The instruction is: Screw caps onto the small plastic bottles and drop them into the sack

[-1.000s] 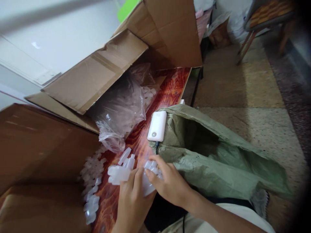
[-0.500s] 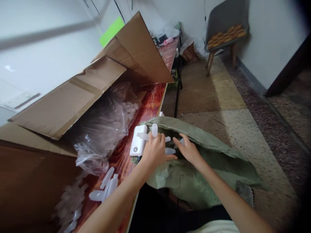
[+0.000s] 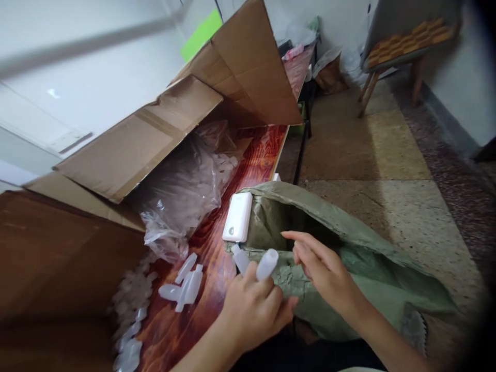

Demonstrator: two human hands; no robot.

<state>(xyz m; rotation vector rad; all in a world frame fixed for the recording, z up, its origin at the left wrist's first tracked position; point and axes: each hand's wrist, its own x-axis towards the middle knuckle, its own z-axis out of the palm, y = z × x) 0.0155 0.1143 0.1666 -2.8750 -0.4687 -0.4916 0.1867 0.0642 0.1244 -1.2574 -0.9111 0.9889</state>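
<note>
My left hand point(image 3: 256, 305) is closed on small translucent plastic bottles, held between its fingers. One bottle point(image 3: 267, 263) points its open neck up, and another bottle point(image 3: 240, 258) sticks out beside it. To the right, my right hand point(image 3: 321, 268) is over the front edge of the green sack point(image 3: 387, 263), its index finger stretched out and nothing visible in it. The sack's mouth gapes beyond both hands, its inside dark. A white power bank point(image 3: 237, 217) lies on the sack's left rim at the table edge.
Several loose bottles point(image 3: 188, 287) lie on the red wood-grain table point(image 3: 209, 274). A big cardboard box point(image 3: 139, 139) on its side holds a clear plastic bag point(image 3: 182, 191) of small pale pieces. More pale pieces point(image 3: 134, 289) spill near the box. A chair point(image 3: 411, 46) stands at the back right.
My left hand has drawn back from the sack's mouth toward me, bottles still in it. My right hand has pulled back slightly, and the bottle near its fingers no longer shows. The view has shifted left.
</note>
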